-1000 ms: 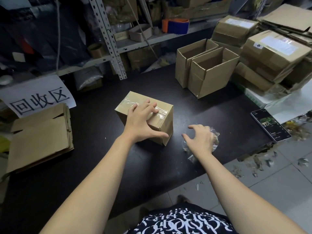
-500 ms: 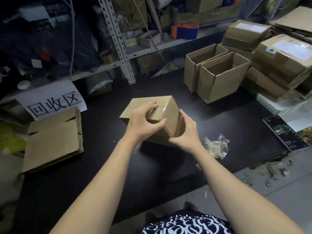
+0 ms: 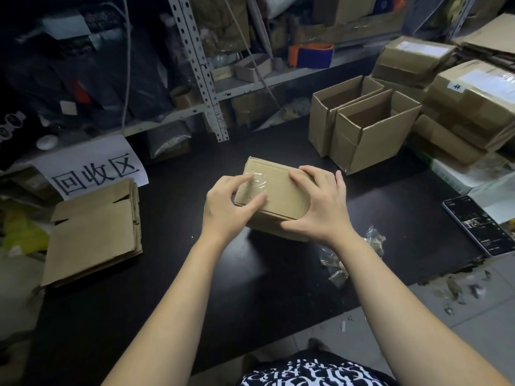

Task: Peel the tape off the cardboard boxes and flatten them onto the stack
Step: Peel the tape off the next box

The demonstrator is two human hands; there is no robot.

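Small box (image 3: 281, 190) tilted at centre of black table (image 3: 250, 274), held by 2 hands. Left hand (image 3: 223, 201) grips left end, thumb and forefinger on clear tape (image 3: 255, 185). Right hand (image 3: 320, 207) clasps right side. Flattened stack (image 3: 94, 229) at left, well apart.

We cannot see the right end of the box (image 3: 278, 188), covered by the right hand (image 3: 320, 210). The sealed boxes (image 3: 473, 112) run off the right edge; their labels (image 3: 490, 79) and the phone (image 3: 479, 224) screen are unreadable.
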